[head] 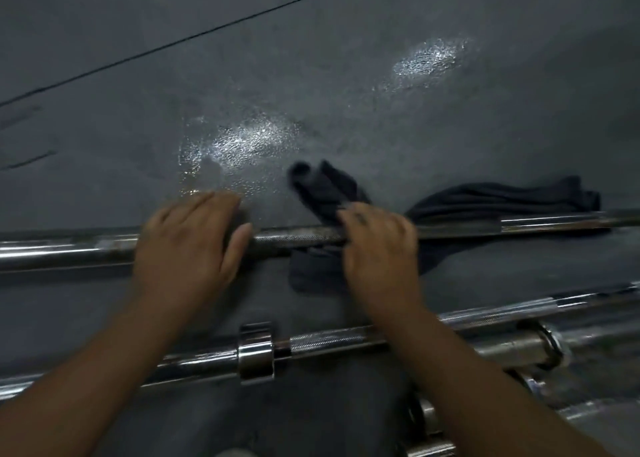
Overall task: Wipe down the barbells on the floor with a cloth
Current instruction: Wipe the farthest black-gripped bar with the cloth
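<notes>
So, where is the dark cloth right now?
In the head view, right of centre, the dark cloth lies across the far barbell, gripped there by the right hand.

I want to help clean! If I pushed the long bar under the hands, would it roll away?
The barbell is a round metal shaft on flat floor, so it would likely roll. It looks heavy to lift. The left hand resting on it may steady it.
</notes>
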Available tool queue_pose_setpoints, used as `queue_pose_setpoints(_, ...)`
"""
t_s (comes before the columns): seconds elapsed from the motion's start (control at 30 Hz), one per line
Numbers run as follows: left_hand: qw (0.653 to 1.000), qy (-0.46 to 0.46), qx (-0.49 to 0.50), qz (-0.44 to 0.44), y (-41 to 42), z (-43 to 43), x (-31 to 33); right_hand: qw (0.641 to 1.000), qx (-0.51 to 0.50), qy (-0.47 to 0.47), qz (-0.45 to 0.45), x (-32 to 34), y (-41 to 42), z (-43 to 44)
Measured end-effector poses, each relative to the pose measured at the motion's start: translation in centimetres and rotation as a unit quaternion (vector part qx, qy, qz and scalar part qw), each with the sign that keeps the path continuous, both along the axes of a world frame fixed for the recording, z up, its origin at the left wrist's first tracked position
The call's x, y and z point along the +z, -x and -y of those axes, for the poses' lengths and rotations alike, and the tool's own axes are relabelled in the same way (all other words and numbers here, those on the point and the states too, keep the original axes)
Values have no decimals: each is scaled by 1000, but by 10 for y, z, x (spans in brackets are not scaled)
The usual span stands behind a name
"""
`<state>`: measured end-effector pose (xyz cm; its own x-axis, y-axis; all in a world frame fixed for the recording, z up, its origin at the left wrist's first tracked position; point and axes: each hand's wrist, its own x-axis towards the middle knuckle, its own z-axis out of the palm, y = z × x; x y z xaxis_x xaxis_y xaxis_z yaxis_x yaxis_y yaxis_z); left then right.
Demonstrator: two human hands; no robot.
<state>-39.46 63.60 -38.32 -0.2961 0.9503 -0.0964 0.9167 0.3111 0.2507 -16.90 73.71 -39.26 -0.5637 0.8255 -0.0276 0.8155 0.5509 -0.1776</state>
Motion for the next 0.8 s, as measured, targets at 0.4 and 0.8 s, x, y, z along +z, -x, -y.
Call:
queue_pose_setpoints(0.4, 995, -51, 69, 40, 59, -134, -3, 996, -64, -11, -62, -3, 46, -66)
queue_pose_setpoints(0.8, 997, -14, -18, 76, -9, -51, 1, 984, -172, -48, 8, 1, -54, -111)
